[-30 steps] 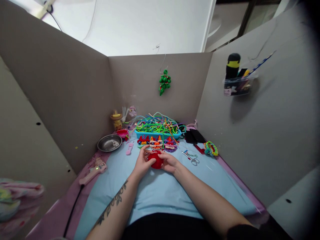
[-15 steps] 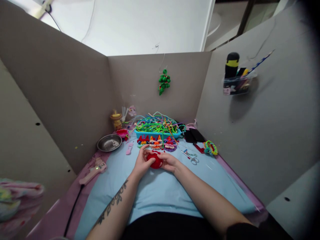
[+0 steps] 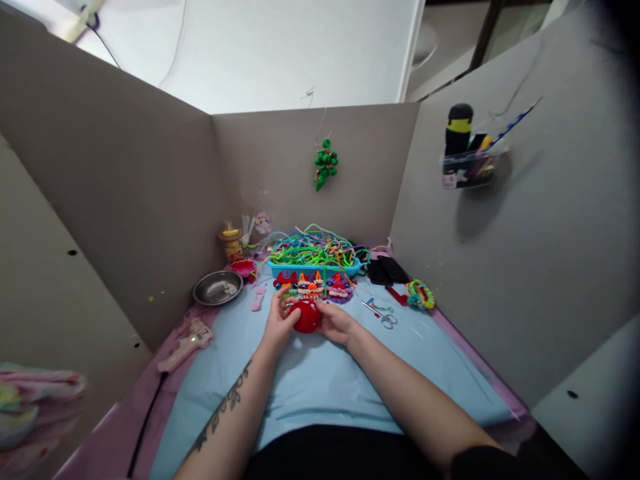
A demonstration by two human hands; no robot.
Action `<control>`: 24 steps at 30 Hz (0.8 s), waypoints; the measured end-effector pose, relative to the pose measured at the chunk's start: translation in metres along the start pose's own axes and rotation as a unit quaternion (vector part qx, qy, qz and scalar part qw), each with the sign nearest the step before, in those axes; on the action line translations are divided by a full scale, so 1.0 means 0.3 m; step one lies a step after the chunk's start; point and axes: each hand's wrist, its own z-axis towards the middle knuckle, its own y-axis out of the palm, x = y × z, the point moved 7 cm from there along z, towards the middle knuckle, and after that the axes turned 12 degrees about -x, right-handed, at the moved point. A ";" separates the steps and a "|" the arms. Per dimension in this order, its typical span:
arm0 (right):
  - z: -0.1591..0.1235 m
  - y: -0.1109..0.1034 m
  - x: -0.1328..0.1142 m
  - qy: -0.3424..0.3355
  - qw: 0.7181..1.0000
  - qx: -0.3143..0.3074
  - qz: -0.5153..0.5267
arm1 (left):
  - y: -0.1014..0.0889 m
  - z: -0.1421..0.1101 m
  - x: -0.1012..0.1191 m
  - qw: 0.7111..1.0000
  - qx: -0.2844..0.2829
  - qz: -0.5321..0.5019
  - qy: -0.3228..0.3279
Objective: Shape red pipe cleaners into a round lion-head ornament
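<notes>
Between my two hands, above the blue table cover [image 3: 320,393], is a round red piece [image 3: 306,317] that looks like a ball or rounded pouch. My left hand [image 3: 280,321] is closed round its left side, thumb on the front. My right hand [image 3: 338,323] grips its right edge with bent fingers, partly hidden behind it. Just beyond the hands stand several colourful fuzzy figures [image 3: 311,287] in a row. Behind them a blue basket [image 3: 300,271] is heaped with bright fuzzy stems [image 3: 315,250].
To the left are a metal bowl [image 3: 205,288], a pink hair clip-like piece [image 3: 258,299] and a pink glue gun [image 3: 186,350] with its light on. On the right lie scissors [image 3: 381,315], dark phones [image 3: 387,271] and a coil of coloured stems [image 3: 420,295]. Grey panels [image 3: 320,127] enclose the table.
The red piece has shifted slightly left with my left hand and turned a little between the fingers. My right hand's grip moves to its edge. The view has swung slightly.
</notes>
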 end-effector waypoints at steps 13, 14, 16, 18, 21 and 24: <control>-0.001 0.012 -0.035 -0.056 0.995 0.007 -0.082 | 0.005 0.001 0.005 0.996 -0.010 0.091 -0.002; -0.001 0.007 -0.042 -0.069 0.994 0.020 -0.083 | -0.001 -0.001 0.006 0.993 0.004 0.116 0.001; -0.002 0.005 -0.058 -0.100 0.992 0.032 -0.075 | -0.028 -0.006 0.006 0.987 0.060 0.152 0.007; -0.002 0.014 -0.072 -0.126 0.990 0.023 -0.060 | -0.054 -0.010 -0.009 0.984 0.106 0.140 -0.015; 0.000 0.036 -0.071 -0.130 0.990 -0.014 -0.049 | -0.049 -0.007 -0.068 0.990 0.081 0.031 -0.111; 0.003 0.050 -0.059 -0.119 0.990 -0.044 -0.053 | -0.039 -0.011 -0.087 0.984 0.072 -0.048 -0.153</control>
